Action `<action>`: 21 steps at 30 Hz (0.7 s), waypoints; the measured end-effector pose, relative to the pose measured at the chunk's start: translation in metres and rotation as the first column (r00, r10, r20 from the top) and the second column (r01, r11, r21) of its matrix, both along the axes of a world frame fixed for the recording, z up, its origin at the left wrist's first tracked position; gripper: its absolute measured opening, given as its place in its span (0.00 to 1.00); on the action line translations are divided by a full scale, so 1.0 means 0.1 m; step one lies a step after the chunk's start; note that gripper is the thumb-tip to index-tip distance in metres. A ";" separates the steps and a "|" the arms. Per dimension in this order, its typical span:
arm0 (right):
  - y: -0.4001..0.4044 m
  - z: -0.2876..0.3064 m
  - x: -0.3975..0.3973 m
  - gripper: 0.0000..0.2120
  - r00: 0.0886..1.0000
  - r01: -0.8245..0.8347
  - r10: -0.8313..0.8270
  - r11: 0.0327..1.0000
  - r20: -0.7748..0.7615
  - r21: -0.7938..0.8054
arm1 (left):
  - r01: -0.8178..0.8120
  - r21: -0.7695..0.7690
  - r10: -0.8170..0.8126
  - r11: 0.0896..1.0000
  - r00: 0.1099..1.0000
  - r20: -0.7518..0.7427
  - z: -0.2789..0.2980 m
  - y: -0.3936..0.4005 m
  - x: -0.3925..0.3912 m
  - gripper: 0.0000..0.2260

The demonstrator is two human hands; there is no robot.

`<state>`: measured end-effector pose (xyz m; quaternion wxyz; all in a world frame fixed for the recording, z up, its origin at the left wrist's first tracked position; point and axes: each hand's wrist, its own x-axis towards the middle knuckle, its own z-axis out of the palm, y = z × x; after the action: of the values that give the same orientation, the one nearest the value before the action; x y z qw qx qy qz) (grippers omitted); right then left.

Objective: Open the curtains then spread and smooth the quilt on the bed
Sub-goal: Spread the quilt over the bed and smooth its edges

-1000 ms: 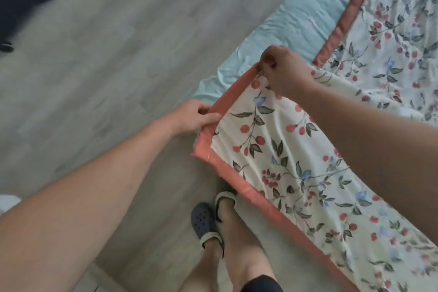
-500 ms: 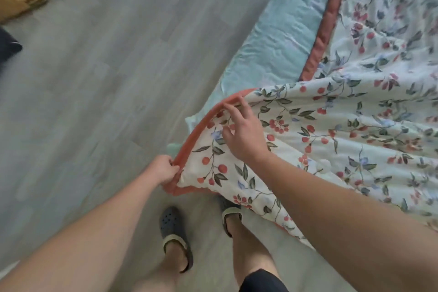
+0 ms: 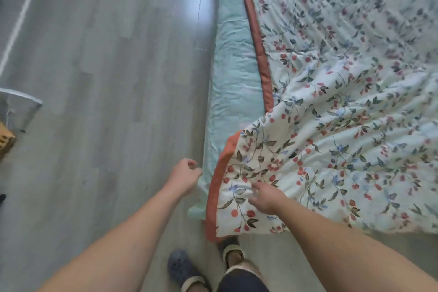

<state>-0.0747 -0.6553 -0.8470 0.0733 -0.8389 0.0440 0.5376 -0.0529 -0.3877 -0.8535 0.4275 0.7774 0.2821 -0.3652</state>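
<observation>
The white quilt [image 3: 343, 111], printed with red cherries and green leaves and edged in terracotta, lies spread over the bed on the right. Its near-left corner [image 3: 227, 187] is folded up and hangs over the bed's corner. My right hand [image 3: 266, 199] rests on this corner with fingers apart, palm down on the fabric. My left hand [image 3: 183, 175] hovers just left of the bed's corner, fingers loosely curled, holding nothing. A strip of light teal sheet [image 3: 233, 83] shows along the bed's left edge, beyond the quilt's border.
Grey wood-look floor [image 3: 106, 78] fills the left half. My feet in dark clogs [image 3: 184, 270] stand at the bed's foot. A pale frame [image 3: 21, 99] and a brown box [image 3: 6, 142] sit at the far left edge.
My left hand has let go of the quilt's border and pulled away to the left. The corner has dropped onto the bed, and my right hand now lies flat on it.
</observation>
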 end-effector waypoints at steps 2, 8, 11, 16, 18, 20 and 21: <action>0.04 0.04 0.09 0.24 0.998 0.069 -0.069 0.997 -0.008 -0.044 | 0.074 0.011 -0.074 0.997 0.997 0.019 0.14 -0.02 0.31 0.17; -0.01 0.03 1.04 0.22 0.420 0.769 -0.760 0.588 0.495 0.250 | 0.132 -0.164 -0.136 0.978 0.991 -0.012 0.17 -0.57 1.37 0.13; -0.09 -0.24 1.33 0.31 0.184 0.879 -0.864 0.359 0.469 0.315 | 0.085 -0.243 -0.097 0.966 0.995 -0.038 -0.06 -0.85 1.88 0.13; 0.08 -0.72 0.92 0.31 0.133 0.935 -0.902 0.252 0.411 0.250 | -0.043 -0.347 -0.012 0.937 0.988 -0.153 -0.47 -1.64 2.61 0.13; 0.03 -0.80 0.79 0.30 0.111 0.923 -0.900 0.250 0.421 0.292 | -0.035 -0.368 -0.036 0.929 0.982 -0.183 -0.56 -2.12 2.75 0.07; -0.01 -0.85 0.70 0.30 0.108 0.912 -0.901 0.258 0.421 0.318 | -0.023 -0.379 -0.058 0.925 0.978 -0.200 -0.67 -2.47 2.82 0.13; -0.04 -0.86 0.67 0.30 0.108 0.912 -0.904 0.255 0.414 0.320 | -0.029 -0.354 -0.048 0.935 0.977 -0.207 -0.74 -2.59 2.86 0.17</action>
<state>-0.0072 -0.6589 -0.9332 0.3881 -0.7440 0.5289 0.1271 0.2328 -0.6463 -0.9273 0.5265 0.6454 0.2517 -0.4928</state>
